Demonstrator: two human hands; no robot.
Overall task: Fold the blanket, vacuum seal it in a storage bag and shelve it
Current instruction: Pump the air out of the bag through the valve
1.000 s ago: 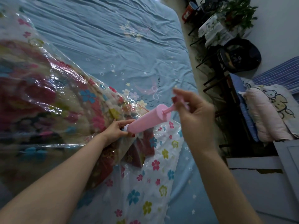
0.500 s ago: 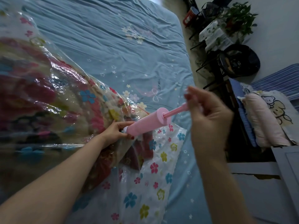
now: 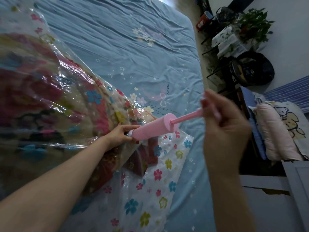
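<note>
Pump rod drawn further out by right hand (image 3: 222, 126), grip pinching its handle; left hand (image 3: 119, 133) grips pink plastic hand pump (image 3: 153, 127) at clear flower-printed storage bag (image 3: 150, 185) holding folded blanket (image 3: 50, 101) on bed (image 3: 133, 47): air-extraction step, return push likely next.

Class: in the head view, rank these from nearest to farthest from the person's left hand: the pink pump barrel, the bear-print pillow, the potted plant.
From the left hand:
1. Pink pump barrel, touching it, just right.
2. Bear-print pillow, off the bed, far right.
3. Potted plant, top right corner.
</note>
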